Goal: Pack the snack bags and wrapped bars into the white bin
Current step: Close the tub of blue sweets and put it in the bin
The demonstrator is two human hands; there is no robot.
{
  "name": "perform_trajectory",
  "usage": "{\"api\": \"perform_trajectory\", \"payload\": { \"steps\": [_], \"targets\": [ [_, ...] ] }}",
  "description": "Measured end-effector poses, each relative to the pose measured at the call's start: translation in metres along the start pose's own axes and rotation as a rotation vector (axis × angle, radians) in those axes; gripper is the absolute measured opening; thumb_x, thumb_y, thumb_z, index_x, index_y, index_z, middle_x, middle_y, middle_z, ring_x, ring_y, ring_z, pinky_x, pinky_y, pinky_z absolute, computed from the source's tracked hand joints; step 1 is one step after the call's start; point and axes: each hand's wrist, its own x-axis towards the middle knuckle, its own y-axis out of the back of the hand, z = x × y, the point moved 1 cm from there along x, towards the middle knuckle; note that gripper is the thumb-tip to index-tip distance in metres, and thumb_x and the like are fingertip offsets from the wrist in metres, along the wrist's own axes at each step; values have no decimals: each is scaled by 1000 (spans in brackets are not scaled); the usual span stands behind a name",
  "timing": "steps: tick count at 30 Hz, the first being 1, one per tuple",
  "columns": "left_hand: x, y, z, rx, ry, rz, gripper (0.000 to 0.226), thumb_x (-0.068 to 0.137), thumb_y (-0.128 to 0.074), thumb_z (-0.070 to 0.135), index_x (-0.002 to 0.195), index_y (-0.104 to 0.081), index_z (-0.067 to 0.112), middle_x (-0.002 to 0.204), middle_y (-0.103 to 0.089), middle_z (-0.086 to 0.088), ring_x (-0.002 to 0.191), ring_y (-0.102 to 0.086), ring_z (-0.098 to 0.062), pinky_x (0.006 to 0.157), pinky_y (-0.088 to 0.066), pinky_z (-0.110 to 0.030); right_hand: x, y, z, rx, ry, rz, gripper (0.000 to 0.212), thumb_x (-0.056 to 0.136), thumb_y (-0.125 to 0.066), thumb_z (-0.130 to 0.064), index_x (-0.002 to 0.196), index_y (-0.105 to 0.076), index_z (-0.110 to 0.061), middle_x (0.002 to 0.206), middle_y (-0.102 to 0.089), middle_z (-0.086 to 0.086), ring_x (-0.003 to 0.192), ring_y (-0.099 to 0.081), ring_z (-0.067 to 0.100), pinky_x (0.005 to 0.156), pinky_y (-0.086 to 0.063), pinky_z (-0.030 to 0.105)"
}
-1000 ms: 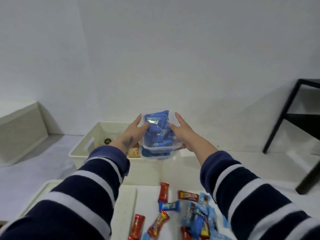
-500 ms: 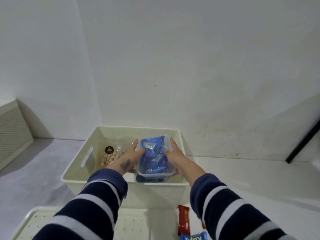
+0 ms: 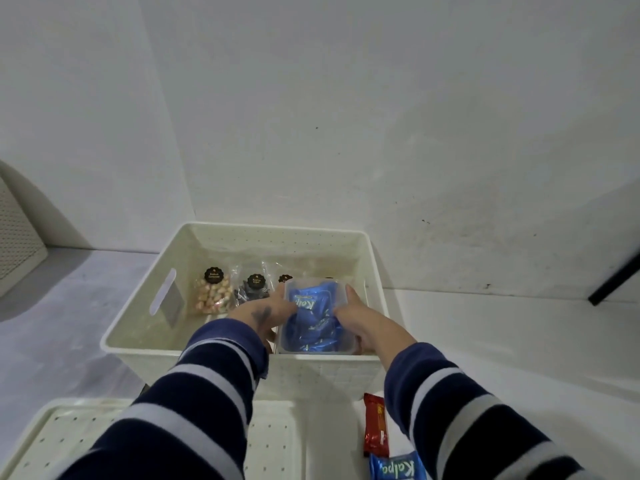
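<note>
Clear tub (image 3: 317, 322) of blue wrapped bars now down inside white bin (image 3: 221, 233), right half, near front wall; a second ago it was held above rim. Left hand (image 3: 266, 311) and right hand (image 3: 356, 315) both grip tub sides, fingers curled round it. Two snack bags (image 3: 212, 295) stand at bin's back left. Judgement: tub nearly seated, release next. Earlier frames showed loose bars heaped on counter; now only red bar (image 3: 375, 424) and blue bar (image 3: 394, 467) visible there, beside bin lid (image 3: 273, 441).

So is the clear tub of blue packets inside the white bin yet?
Inside: the clear tub, held by both hands, sits below the white bin rim.
</note>
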Motion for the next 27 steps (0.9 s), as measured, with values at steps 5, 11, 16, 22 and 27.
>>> {"api": "perform_trajectory", "payload": {
  "steps": [5, 11, 16, 22, 27],
  "targets": [
    [5, -3, -3, -18, -10, 20, 67, 98, -42, 15, 146, -4, 43, 146, -39, -15, 127, -45, -39, 101, -43, -53, 0, -9, -4, 27, 56, 36, 51, 98, -43, -16, 143, -25, -32, 115, -58, 9, 98, -63, 28, 83, -56, 39],
    [2, -1, -4, 16, 7, 12, 65, 97, -42, 17, 141, -9, 52, 134, -50, -15, 112, -56, -39, 92, -50, -55, -21, 11, -15, -529, 438, 330, 45, 93, -45, -15, 137, -44, -19, 133, -52, 8, 117, -52, 27, 91, -46, 35],
    [4, -5, -2, 23, -1, 46, 70, 97, -39, 9, 147, -3, 42, 142, -43, -17, 121, -50, -39, 87, -50, -47, -29, 29, 2, -863, 456, 439, 55, 100, -35, -35, 151, -16, -24, 161, 4, 11, 149, 10, 26, 120, -1, 46],
    [11, -17, 2, 28, -21, 10, 84, 95, -49, 15, 147, 8, 47, 153, -29, -13, 131, -41, -40, 100, -44, -55, -20, 26, 23, -840, 374, 396, 68, 100, -34, -45, 153, -1, -20, 159, 18, 12, 149, 11, 27, 119, -3, 48],
    [60, -25, -4, 155, -47, 39, 82, 90, -52, 33, 144, 8, 51, 153, -28, -15, 133, -39, -39, 103, -42, -56, -17, 25, 24, -837, 372, 412, 67, 99, -33, -47, 153, -2, -22, 159, 19, 10, 148, 11, 28, 119, -2, 50]
  ]
}}
